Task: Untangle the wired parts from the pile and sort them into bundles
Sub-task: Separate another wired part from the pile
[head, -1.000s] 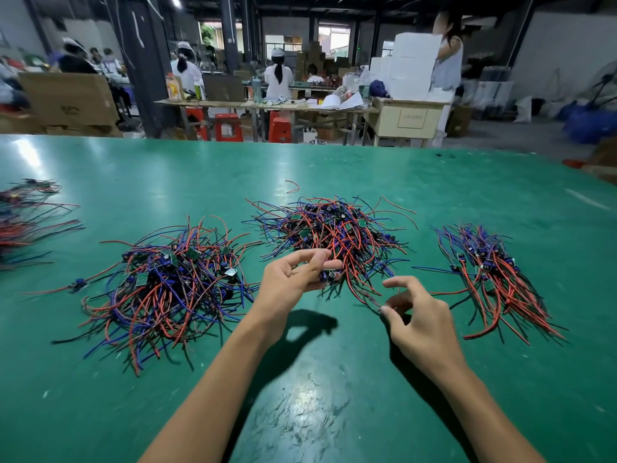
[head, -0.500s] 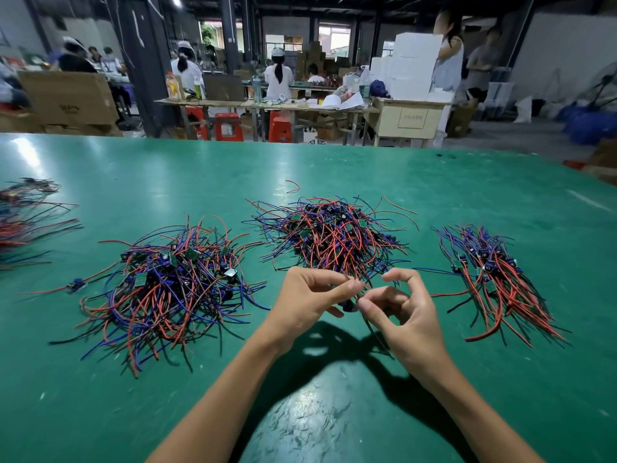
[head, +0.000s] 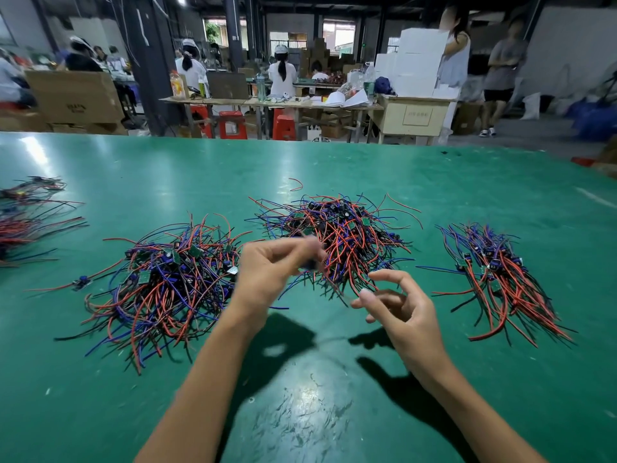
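Observation:
A tangled middle pile (head: 337,235) of red, blue and black wired parts lies on the green table (head: 200,168). Just in front of it, my left hand (head: 270,269) pinches one wired part (head: 312,264), blurred by motion, lifted above the table. Its thin wires run down and right to my right hand (head: 404,312), which seems to pinch them between thumb and curled fingers, with the index finger raised. A larger tangled pile (head: 160,282) lies to the left. A combed bundle (head: 497,279) with wires pointing toward me lies to the right.
More wire bundles (head: 23,218) lie at the table's far left edge. A loose part (head: 81,282) sits left of the large pile. Beyond the table stand workbenches, red stools (head: 230,123), stacked white boxes (head: 417,61) and several people.
My hands met at the part half a second ago and have since drawn apart. The left lifted the part up toward the pile while the right slid down along its wires.

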{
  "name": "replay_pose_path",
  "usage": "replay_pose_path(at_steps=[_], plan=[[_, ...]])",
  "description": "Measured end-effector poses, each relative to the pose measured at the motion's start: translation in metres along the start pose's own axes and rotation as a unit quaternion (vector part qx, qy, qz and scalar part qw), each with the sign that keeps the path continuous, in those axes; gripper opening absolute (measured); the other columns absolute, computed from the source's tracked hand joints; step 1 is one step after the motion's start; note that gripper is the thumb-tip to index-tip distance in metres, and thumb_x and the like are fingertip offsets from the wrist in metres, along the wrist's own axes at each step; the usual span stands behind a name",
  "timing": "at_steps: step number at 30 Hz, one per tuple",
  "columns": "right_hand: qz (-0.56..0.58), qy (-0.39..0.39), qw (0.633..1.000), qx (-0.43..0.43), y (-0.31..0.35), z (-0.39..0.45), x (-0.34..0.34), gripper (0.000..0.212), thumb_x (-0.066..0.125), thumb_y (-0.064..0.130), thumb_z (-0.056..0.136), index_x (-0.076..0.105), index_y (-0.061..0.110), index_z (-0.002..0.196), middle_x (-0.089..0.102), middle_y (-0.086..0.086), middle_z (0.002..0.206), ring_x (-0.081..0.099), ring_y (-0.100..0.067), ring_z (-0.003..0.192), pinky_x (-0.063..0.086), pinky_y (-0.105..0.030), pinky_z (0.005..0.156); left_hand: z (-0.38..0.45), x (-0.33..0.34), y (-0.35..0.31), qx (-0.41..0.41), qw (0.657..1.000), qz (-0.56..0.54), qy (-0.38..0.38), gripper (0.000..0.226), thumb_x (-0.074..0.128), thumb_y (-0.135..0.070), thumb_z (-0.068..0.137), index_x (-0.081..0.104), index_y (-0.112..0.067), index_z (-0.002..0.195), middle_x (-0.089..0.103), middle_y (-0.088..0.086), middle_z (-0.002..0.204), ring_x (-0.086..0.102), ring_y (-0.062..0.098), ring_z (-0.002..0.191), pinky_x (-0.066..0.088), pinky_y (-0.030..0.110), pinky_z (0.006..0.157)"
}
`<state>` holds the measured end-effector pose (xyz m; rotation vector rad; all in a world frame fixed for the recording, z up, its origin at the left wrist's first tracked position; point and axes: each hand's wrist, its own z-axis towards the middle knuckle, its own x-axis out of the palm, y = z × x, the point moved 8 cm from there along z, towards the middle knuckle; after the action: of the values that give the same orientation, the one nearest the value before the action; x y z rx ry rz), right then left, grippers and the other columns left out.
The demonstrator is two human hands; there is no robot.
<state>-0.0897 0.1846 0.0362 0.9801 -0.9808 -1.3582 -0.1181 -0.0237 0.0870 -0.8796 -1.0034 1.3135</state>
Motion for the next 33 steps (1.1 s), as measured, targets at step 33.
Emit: replay_pose_path(at_steps=[33], plan=[[-0.392,-0.150,0.809,-0.412,0.054,-0.022,-0.002,0.017,0.056,0.025,0.103,0.065,0.012,0.098,0.063,-0.002,0.097,0.057,-0.023,0.088,0.046,-0.032,0.084,-0.019,0.052,0.023,0.221,0.836,0.498,0.060,0.047,0.067,-0.026,0.095,0.057,-0.025,0.141,0.054,0.007,0.127,0.052,0.024,0.109,0.048,0.038,0.091]])
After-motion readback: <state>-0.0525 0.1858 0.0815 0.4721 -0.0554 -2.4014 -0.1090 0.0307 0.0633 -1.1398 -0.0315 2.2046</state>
